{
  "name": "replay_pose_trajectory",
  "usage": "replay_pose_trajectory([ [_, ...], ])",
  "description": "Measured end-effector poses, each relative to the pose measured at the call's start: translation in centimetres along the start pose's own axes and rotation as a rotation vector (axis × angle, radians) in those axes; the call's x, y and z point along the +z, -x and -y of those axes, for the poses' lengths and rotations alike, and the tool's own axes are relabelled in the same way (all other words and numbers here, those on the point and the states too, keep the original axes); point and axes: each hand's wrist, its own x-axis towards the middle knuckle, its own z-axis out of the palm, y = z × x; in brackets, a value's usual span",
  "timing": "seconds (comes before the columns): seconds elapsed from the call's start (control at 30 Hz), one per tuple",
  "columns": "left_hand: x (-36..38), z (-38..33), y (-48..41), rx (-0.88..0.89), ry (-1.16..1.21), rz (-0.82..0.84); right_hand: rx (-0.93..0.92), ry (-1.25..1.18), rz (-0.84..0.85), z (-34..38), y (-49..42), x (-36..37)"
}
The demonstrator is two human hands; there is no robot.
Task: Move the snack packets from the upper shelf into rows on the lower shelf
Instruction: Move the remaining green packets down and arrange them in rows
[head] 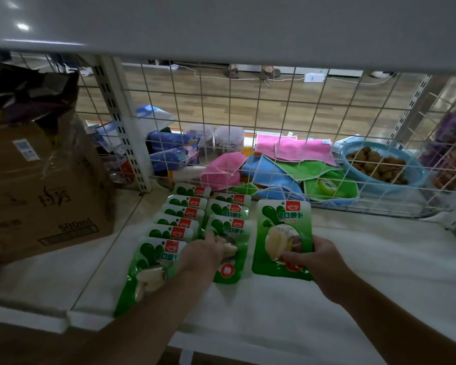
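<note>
**Third row begins**
Right grip (pixel 317 259) pinches radish packet (pixel 279 227); left grip (pixel 206 250) lies loose on neighbouring packet (pixel 229 226) leftward; bottom edges should match.

A brown cardboard box (pixel 45 196) printed "500ml" stands at the left, with a dark crumpled bag (pixel 34 93) on top of it. A white wire grid (pixel 248 106) closes the back. Behind it lie pink, green and blue cloths (pixel 295 164), a blue plastic basket (pixel 395 189) of brown lumps (pixel 377 163), two clear tubs (pixel 228 137) and blue patterned packs (pixel 171 151). Farther off, white cables (pixel 248 78) and a white box (pixel 313 77) lie on a wooden floor (pixel 221 98).
</note>
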Motion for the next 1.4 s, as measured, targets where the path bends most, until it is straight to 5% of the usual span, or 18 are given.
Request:
replay_pose_trajectory([
  [0.13,1.3,0.0,0.1,0.234,0.071,-0.034,0.005,0.006,-0.001,0.1,0.1,0.2],
  [0.67,2.5,0.4,-1.4,0.143,0.206,0.193,0.032,0.043,0.011,-1.4,-0.2,1.4],
  [0.97,0.6,3.0,1.4,0.108,0.440,-0.090,0.102,0.022,0.016,-1.7,0.4,8.0],
  [1.4,0.5,7.5,3.1,0.170,0.450,-0.105,0.046,0.453,-0.220,-4.6,-0.9,14.1],
])
